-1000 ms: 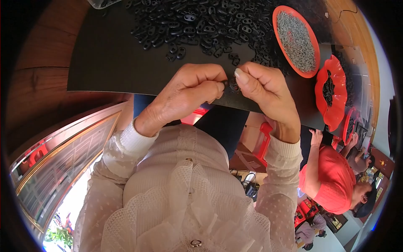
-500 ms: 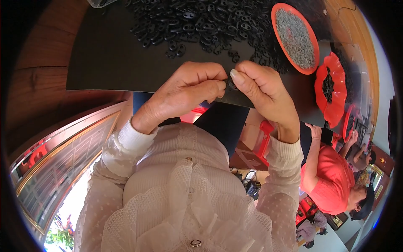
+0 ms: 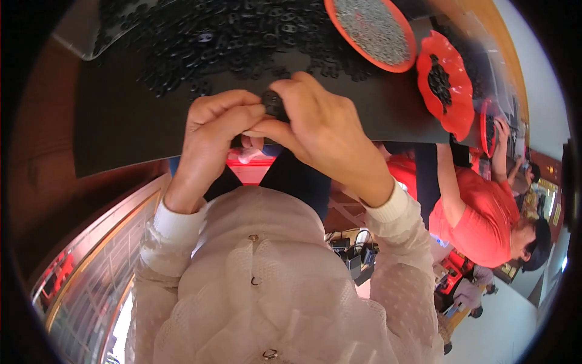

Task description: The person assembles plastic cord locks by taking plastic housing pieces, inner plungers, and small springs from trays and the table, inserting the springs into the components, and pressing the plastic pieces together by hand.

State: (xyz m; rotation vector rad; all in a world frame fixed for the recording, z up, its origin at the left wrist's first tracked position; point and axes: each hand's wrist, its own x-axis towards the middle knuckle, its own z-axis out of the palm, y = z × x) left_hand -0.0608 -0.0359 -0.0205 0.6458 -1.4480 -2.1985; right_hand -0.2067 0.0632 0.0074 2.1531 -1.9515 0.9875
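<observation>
Just over the near edge of the black tabletop (image 3: 115, 130), my two hands meet on a small black plastic piece (image 3: 274, 104). From the left, my left hand (image 3: 215, 124) pinches it between thumb and fingers. My right hand (image 3: 324, 124) is closed round its other side, with the index finger bent over the top and the thumb below, reaching toward the left fingertips. Fingers cover much of the piece. Beyond my hands spreads a heap of black plastic pieces (image 3: 242, 39), many with two holes.
A red dish (image 3: 388, 67) of small grey metal bits stands at the back right. Beside it is a wavy red dish (image 3: 458, 115) holding black pieces. A clear plastic container (image 3: 82, 36) sits far left. To the right, a person in a red shirt (image 3: 479, 221) works.
The view has shifted, so the dishes appear farther left. My hands have come closer together, and my right hand has turned over the black piece, which now shows more.
</observation>
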